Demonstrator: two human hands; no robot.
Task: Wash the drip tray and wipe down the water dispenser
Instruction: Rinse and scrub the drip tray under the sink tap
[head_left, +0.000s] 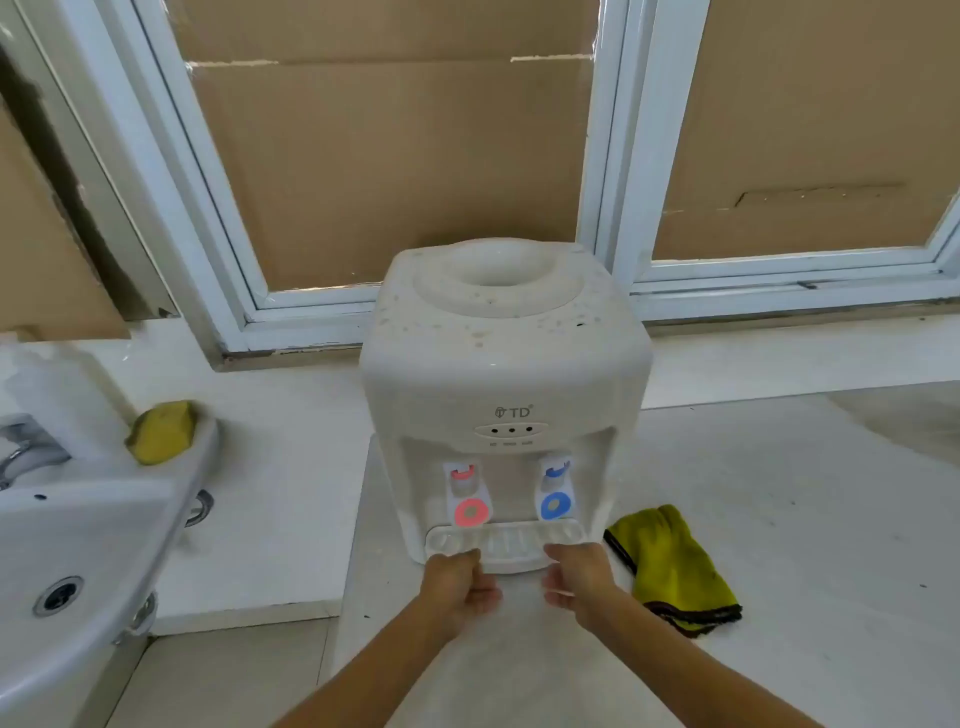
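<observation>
A white tabletop water dispenser (506, 374) stands on a pale counter, its top speckled with dirt. It has a red tap on the left and a blue tap on the right. The white drip tray (506, 543) sits in its slot at the base. My left hand (457, 584) holds the tray's front left edge, thumb on top. On the front right edge, my right hand (576, 577) grips the same way. A yellow sponge (162, 431) lies on the rim of the white sink (78, 525) at the left. To the right of the dispenser lies a yellow-green cloth (672, 566).
A tap (23, 457) stands at the sink's back left, and the drain (58, 595) shows in the basin. White window frames (613, 156) backed with brown cardboard rise behind the dispenser. The pale counter (805, 493) stretches out to the right.
</observation>
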